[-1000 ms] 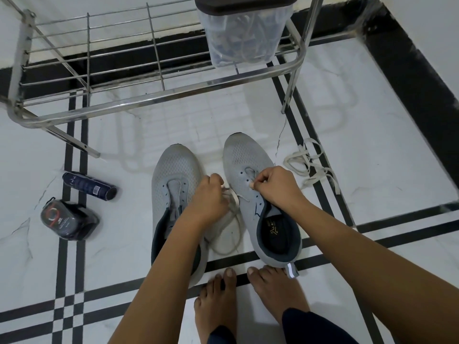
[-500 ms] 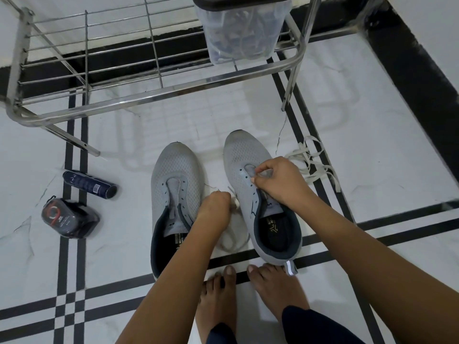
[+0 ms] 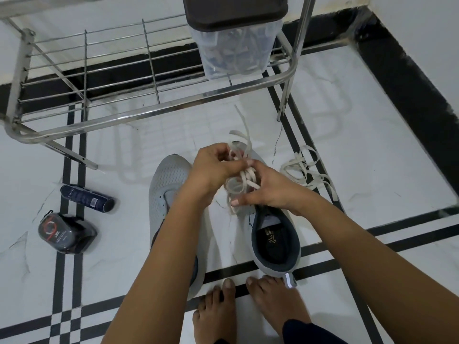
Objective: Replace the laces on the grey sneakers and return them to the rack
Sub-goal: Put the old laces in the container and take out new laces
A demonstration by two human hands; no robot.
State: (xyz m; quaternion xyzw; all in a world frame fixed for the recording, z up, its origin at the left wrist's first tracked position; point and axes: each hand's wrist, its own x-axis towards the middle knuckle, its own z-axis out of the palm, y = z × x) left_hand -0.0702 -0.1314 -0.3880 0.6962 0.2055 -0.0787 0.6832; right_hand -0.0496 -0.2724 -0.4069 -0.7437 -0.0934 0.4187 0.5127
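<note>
Two grey sneakers stand side by side on the white tiled floor, toes toward the rack. The left sneaker (image 3: 169,184) is partly hidden under my left forearm. Over the toe of the right sneaker (image 3: 274,244) both hands hold a bundle of white lace (image 3: 242,180). My left hand (image 3: 213,167) grips the upper loops, with loose ends sticking up past the fingers. My right hand (image 3: 268,192) pinches the lower loops. A second white lace (image 3: 308,172) lies loose on the floor to the right of the sneakers.
A steel wire rack (image 3: 154,110) stands just beyond the sneakers, holding a clear container (image 3: 236,48) with a dark lid and laces inside. A dark tube (image 3: 87,198) and a clear packet (image 3: 65,233) lie at the left. My bare feet (image 3: 248,309) are behind the heels.
The lace has come out of the right sneaker. Both hands rose and met above its toe, gathering the lace into a bundle. The view shifted slightly downward.
</note>
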